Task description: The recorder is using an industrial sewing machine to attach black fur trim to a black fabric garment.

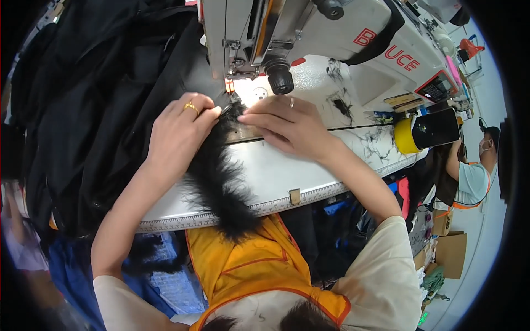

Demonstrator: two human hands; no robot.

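A strip of black feather trim (223,176) runs from beneath the sewing machine's needle area, across the white table's front edge, onto my lap. My left hand (179,132), a yellow ring on one finger, pinches the trim's upper end between thumb and fingers, close to the presser foot (229,85). Black fabric (105,110) lies heaped beside and under that hand. On the right of the trim, my right hand (292,127) is stretched out palm down, its thumb apart; the fingertips reach the fluffy edge and are slightly blurred. The white sewing machine (342,33) stands over both hands.
Loose black fluff (343,107) is scattered on the white tabletop (270,163). A ruler strip (265,208) lines its front edge. A yellow-and-black container (407,135) stands at the right. Another person (475,179) is farther right, near an open cardboard box (451,254).
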